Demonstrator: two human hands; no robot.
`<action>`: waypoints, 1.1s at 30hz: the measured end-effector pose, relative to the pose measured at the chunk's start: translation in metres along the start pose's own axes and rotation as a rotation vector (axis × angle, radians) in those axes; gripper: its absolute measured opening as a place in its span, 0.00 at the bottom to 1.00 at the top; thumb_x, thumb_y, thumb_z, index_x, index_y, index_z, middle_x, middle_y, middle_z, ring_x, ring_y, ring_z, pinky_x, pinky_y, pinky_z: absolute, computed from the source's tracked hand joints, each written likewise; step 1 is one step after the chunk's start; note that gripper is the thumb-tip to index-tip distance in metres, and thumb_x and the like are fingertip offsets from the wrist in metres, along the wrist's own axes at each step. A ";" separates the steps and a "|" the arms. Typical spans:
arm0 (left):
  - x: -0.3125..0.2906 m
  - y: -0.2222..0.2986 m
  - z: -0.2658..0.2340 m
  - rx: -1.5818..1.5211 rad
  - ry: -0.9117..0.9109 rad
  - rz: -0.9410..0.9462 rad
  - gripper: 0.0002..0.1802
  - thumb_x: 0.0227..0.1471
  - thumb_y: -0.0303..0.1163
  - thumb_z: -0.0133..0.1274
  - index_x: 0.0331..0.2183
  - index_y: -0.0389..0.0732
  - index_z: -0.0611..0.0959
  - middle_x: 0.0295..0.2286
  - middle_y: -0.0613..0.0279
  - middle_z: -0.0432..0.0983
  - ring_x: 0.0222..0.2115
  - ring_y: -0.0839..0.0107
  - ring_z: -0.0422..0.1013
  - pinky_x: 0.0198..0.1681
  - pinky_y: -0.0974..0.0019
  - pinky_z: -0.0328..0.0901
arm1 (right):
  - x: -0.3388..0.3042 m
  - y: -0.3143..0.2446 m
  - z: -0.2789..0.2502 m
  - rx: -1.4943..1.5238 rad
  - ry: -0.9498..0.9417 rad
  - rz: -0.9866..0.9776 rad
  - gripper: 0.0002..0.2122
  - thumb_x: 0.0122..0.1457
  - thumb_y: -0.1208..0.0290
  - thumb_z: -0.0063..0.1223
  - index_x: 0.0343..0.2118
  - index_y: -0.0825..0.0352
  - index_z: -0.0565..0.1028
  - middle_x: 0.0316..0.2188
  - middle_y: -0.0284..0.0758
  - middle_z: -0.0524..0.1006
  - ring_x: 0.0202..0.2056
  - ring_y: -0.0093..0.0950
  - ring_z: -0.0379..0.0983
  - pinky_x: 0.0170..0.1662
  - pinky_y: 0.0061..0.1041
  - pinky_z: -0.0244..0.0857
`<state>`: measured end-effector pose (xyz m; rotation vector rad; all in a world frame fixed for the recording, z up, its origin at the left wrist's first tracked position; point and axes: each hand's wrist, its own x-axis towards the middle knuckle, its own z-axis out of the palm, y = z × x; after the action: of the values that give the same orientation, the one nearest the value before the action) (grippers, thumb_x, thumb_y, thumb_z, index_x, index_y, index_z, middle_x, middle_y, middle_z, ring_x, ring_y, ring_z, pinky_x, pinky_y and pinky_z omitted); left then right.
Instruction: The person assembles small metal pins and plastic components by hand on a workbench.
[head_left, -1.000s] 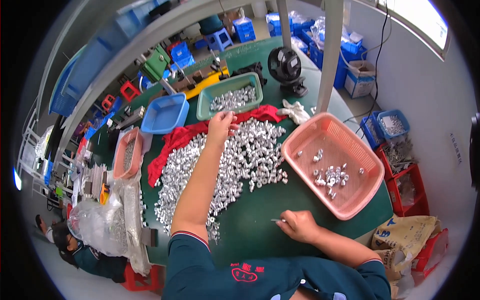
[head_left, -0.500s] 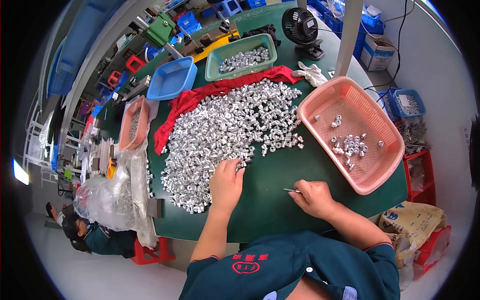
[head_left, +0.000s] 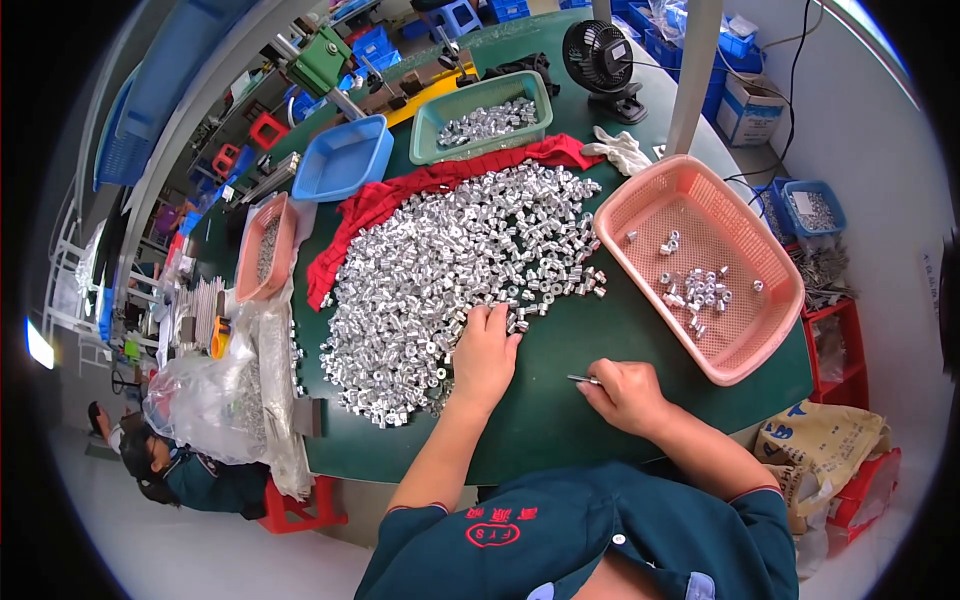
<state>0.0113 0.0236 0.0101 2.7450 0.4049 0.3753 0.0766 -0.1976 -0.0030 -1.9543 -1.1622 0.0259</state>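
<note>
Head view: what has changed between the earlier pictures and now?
The left hand came back from the far edge of the metal pile to its near edge, then shifted right. The right hand still holds the thin rod; the large pink basket stayed put.

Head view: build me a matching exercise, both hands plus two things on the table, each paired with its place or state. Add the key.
1. Left hand
2. Right hand
3. Red cloth
4. Large pink basket

A. Along the far edge of the heap of metal parts
B. Has a few scattered metal parts inside
C. Grips a thin metal piece
D. At the heap's near edge

Pairs: 1-D, 2-C, 3-A, 4-B
</note>
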 end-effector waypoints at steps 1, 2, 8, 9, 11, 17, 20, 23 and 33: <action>0.000 0.005 -0.001 -0.023 0.009 0.026 0.25 0.43 0.28 0.59 0.45 0.37 0.72 0.39 0.52 0.66 0.35 0.52 0.70 0.36 0.57 0.68 | 0.000 0.000 0.000 -0.001 -0.001 -0.001 0.10 0.50 0.69 0.58 0.25 0.66 0.68 0.17 0.38 0.72 0.19 0.37 0.72 0.21 0.34 0.64; 0.000 0.007 0.001 -0.026 0.007 0.024 0.25 0.43 0.28 0.59 0.45 0.37 0.72 0.39 0.52 0.66 0.35 0.52 0.70 0.36 0.57 0.68 | 0.000 0.000 0.000 -0.002 -0.005 0.002 0.10 0.50 0.69 0.58 0.25 0.66 0.68 0.17 0.38 0.72 0.19 0.37 0.72 0.21 0.34 0.64; -0.006 0.020 0.007 -0.203 0.001 0.112 0.24 0.42 0.26 0.59 0.44 0.36 0.73 0.39 0.53 0.66 0.35 0.54 0.70 0.37 0.58 0.68 | 0.001 0.002 0.002 0.007 -0.006 0.009 0.10 0.50 0.69 0.59 0.26 0.66 0.69 0.16 0.38 0.72 0.18 0.38 0.72 0.20 0.34 0.64; -0.008 0.020 0.007 -0.230 -0.006 0.110 0.24 0.42 0.25 0.60 0.44 0.36 0.72 0.40 0.53 0.65 0.35 0.54 0.70 0.37 0.59 0.68 | 0.001 0.002 0.002 0.011 0.007 0.008 0.10 0.50 0.69 0.59 0.26 0.66 0.69 0.16 0.38 0.73 0.18 0.38 0.72 0.20 0.34 0.64; -0.010 0.022 0.005 -0.278 -0.010 0.084 0.24 0.42 0.25 0.59 0.44 0.36 0.72 0.40 0.53 0.65 0.35 0.55 0.70 0.36 0.59 0.68 | 0.001 0.003 0.003 0.016 0.011 0.008 0.10 0.50 0.69 0.59 0.26 0.66 0.69 0.16 0.38 0.73 0.18 0.38 0.72 0.20 0.33 0.64; -0.024 0.011 0.007 -0.378 -0.003 -0.002 0.22 0.42 0.24 0.59 0.43 0.38 0.72 0.40 0.53 0.65 0.31 0.59 0.71 0.34 0.62 0.68 | 0.000 0.004 0.000 0.036 0.001 0.077 0.09 0.50 0.70 0.59 0.27 0.66 0.70 0.16 0.39 0.73 0.18 0.37 0.72 0.20 0.33 0.64; -0.030 0.008 0.005 -0.345 0.015 0.029 0.18 0.43 0.24 0.59 0.38 0.36 0.72 0.38 0.53 0.66 0.31 0.58 0.70 0.34 0.61 0.67 | 0.000 0.005 0.001 0.109 0.053 0.116 0.08 0.51 0.72 0.59 0.28 0.67 0.70 0.16 0.39 0.72 0.17 0.37 0.70 0.20 0.32 0.63; -0.032 0.007 0.004 -0.222 0.044 0.082 0.18 0.43 0.27 0.60 0.37 0.36 0.73 0.36 0.53 0.67 0.33 0.56 0.69 0.35 0.61 0.67 | 0.000 0.003 -0.002 0.127 0.073 0.131 0.09 0.50 0.73 0.59 0.29 0.67 0.70 0.20 0.40 0.73 0.20 0.37 0.71 0.23 0.32 0.64; -0.037 0.003 0.001 -0.320 0.016 0.007 0.14 0.46 0.27 0.58 0.37 0.37 0.75 0.29 0.59 0.71 0.28 0.63 0.71 0.32 0.65 0.66 | 0.009 0.012 -0.002 -0.103 0.334 0.168 0.06 0.51 0.76 0.56 0.31 0.68 0.71 0.31 0.39 0.76 0.32 0.38 0.73 0.36 0.32 0.66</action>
<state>-0.0223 0.0089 0.0027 2.4338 0.3094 0.4243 0.0918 -0.1949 -0.0061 -2.0465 -0.7932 -0.2676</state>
